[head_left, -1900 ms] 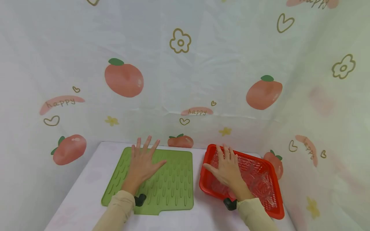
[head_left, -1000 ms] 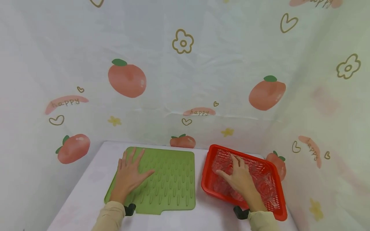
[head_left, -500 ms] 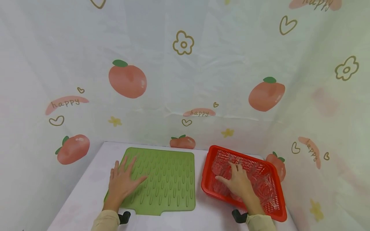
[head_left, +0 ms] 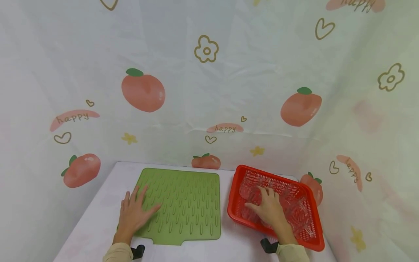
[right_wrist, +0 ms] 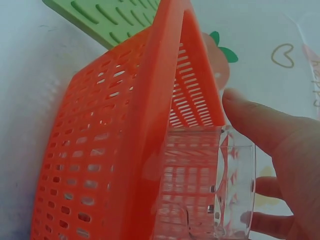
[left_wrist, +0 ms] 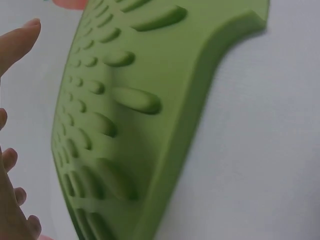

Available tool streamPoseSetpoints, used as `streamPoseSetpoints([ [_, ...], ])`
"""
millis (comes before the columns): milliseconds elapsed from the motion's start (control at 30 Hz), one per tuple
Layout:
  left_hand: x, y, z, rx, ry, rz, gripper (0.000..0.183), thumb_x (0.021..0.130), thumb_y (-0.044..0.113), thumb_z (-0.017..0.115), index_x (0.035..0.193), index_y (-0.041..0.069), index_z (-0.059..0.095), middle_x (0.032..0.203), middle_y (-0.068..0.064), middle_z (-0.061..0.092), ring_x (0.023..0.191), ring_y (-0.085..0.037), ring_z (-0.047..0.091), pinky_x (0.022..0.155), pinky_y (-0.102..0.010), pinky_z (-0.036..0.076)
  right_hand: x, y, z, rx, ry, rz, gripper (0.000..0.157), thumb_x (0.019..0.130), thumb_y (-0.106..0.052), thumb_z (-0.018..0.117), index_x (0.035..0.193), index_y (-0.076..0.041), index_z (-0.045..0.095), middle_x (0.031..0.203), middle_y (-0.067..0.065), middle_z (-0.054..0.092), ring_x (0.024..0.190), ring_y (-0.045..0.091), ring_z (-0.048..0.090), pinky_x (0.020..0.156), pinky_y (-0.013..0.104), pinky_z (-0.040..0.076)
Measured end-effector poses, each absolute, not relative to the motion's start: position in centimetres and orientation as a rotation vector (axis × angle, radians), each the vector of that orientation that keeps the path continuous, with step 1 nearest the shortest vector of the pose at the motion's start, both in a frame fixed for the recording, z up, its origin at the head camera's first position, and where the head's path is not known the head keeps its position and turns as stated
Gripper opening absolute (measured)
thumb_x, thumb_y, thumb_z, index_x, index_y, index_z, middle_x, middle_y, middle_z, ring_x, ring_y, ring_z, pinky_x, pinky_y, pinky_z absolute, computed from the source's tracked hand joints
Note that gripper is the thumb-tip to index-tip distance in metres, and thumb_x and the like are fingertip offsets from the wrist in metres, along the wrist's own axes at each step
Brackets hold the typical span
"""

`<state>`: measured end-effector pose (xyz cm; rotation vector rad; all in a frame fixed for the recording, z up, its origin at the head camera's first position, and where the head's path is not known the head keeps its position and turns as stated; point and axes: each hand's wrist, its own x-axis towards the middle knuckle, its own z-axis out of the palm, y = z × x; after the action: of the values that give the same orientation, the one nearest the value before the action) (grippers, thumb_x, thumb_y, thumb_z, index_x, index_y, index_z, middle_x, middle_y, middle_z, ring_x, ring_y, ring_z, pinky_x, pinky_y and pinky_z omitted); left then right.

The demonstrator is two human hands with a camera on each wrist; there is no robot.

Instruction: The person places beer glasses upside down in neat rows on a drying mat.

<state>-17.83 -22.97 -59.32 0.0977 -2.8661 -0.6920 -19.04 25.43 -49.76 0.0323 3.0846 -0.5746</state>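
Over perforated red basket (head_left: 232,194) of clear cups (head_left: 247,190), right hand (head_left: 271,209) unclenched; left hand (head_left: 133,214) splayed, empty, at ridged mat (head_left: 186,203); backdrop (head_left: 222,87) reads "happy".

Mat (head_left: 183,203) left and basket (head_left: 231,200) right on the table (head_left: 234,247) — cups (right_wrist: 236,185) inside basket — cloth (head_left: 229,83) behind

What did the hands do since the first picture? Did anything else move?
The left hand moved left and nearer the person, to the near left side of the green mat. The right hand came nearer too, its fingers more bent, beside a clear container in the red basket. The mat and basket stayed put.
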Motion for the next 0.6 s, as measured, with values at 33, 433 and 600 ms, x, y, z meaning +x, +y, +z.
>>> streamPoseSetpoints([
  [33, -17.8, -23.0, -59.5, 0.100, -2.868, -0.699, 0.102, 0.084, 0.073, 0.064, 0.164, 0.023, 0.023, 0.167, -0.024, 0.021, 0.147, -0.065, 0.016, 0.113, -0.082, 0.016, -19.0, 25.4, -49.8, 0.040, 3.081, -0.578, 0.095, 0.078, -0.055, 0.083, 0.151, -0.011, 0.043, 0.150, 0.025, 0.044, 0.132, 0.049, 0.041, 0.100, 0.073, 0.047],
  [433, -17.5, -23.4, -61.0, 0.152, -2.965, -0.739, 0.107, 0.084, 0.073, 0.065, 0.163, 0.016, 0.022, 0.167, -0.027, 0.016, 0.148, -0.064, 0.012, 0.114, -0.081, 0.013, -19.3, 25.4, -49.8, 0.024, 3.035, -0.526, 0.089, 0.079, -0.043, 0.086, 0.148, -0.004, 0.046, 0.144, 0.025, 0.053, 0.133, 0.049, 0.048, 0.102, 0.071, 0.046],
  [600, -17.3, -23.6, -61.6, 0.173, -2.997, -0.802, 0.108, 0.084, 0.073, 0.064, 0.164, 0.017, 0.018, 0.168, -0.027, 0.011, 0.149, -0.064, 0.007, 0.115, -0.082, 0.006, -19.4, 25.4, -49.7, 0.024, 3.028, -0.542, 0.087, 0.079, -0.040, 0.087, 0.148, -0.005, 0.047, 0.143, 0.025, 0.054, 0.131, 0.048, 0.052, 0.101, 0.069, 0.047],
])
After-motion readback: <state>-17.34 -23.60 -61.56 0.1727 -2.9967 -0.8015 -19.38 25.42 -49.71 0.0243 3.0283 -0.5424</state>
